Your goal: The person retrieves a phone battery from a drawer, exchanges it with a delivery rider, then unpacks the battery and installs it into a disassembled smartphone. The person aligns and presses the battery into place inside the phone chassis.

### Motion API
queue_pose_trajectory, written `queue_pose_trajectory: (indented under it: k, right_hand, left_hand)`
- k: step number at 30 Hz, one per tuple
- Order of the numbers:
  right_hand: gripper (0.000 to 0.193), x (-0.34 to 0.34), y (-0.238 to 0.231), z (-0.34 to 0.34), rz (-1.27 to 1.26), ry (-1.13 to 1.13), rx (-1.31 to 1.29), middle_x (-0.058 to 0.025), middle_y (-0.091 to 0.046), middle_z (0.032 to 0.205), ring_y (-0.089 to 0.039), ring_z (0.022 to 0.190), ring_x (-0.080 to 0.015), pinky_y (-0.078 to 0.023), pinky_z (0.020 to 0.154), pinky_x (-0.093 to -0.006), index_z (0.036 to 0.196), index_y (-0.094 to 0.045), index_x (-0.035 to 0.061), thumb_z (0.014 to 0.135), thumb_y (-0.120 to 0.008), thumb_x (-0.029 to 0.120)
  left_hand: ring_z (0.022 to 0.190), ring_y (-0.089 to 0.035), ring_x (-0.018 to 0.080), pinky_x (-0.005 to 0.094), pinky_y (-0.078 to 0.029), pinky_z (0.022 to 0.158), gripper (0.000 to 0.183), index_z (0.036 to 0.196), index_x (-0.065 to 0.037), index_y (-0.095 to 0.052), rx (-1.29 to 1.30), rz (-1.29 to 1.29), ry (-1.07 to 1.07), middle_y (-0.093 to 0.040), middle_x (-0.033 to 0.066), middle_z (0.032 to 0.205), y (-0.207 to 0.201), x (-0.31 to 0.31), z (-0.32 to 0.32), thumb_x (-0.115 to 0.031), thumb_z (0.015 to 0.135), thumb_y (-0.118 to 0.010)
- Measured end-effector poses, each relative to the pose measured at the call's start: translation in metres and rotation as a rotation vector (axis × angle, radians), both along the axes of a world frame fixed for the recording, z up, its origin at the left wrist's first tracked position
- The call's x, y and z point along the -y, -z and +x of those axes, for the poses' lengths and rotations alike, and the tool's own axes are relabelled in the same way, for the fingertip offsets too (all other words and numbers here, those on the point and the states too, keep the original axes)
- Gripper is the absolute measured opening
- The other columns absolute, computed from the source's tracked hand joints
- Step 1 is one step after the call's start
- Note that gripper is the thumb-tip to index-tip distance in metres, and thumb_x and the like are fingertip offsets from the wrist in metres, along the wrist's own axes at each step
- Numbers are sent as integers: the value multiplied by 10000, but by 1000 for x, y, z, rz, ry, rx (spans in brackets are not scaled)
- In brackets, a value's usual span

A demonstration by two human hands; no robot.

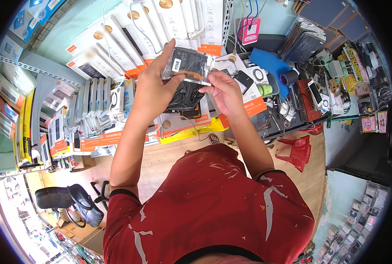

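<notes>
A flat black phone battery [194, 61] in a clear plastic sleeve is held up over the counter between my hands. It carries a small white label, and its lower edge looks orange-brown. My left hand [153, 89] grips the left end, thumb across the front and fingers behind. At the lower right corner, my right hand [226, 93] pinches the clear sleeve between thumb and fingers. Below the battery lies a crumpled black plastic bag [188, 97] on white and orange boxes, partly covered by my hands.
Tall white and orange boxes [112, 44] stand at the back. Rows of packaged goods [94, 99] fill the left. To the right are a blue mat [266, 61], a white phone [315, 93] and tools. A black chair [68, 198] and red stool [298, 153] stand on the floor.
</notes>
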State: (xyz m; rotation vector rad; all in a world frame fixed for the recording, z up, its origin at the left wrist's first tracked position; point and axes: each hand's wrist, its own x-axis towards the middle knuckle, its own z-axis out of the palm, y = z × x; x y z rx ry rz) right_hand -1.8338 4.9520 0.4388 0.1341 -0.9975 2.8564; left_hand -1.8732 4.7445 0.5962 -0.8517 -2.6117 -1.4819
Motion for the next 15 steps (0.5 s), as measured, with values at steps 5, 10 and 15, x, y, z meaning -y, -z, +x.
queue_pose_trajectory:
  k: [5, 10, 15]
  right_hand:
    - [199, -4, -5, -3, -226, -120, 33, -121, -757, 1082, -756, 1020, -255, -661, 834, -494, 1167, -727, 0, 1068, -581, 93]
    - [232, -6, 4, -8, -227, -168, -6, -144, -757, 1087, -777, 1013, -323, -660, 849, -516, 1199, -693, -11, 1032, -543, 48]
    - [215, 1, 1, -6, -148, -117, -44, -169, -765, 1113, -799, 1001, -391, -674, 893, -531, 1234, -680, -24, 1060, -566, 30]
  left_hand:
    - [1315, -618, 163, 276, -501, 1063, 704, 1661, 13, -417, 158, 131, 102, -642, 178, 1537, -3, 6, -1, 88, 1008, -668]
    - [1227, -635, 124, 261, -505, 1020, 622, 1662, -24, -442, 180, 91, 27, -708, 144, 1419, -2, 3, -2, -18, 1076, -649]
    - [962, -633, 27, 193, -507, 844, 588, 1634, -58, -506, -49, 116, -139, -786, 61, 1110, 9, -1, -6, -56, 1075, -688]
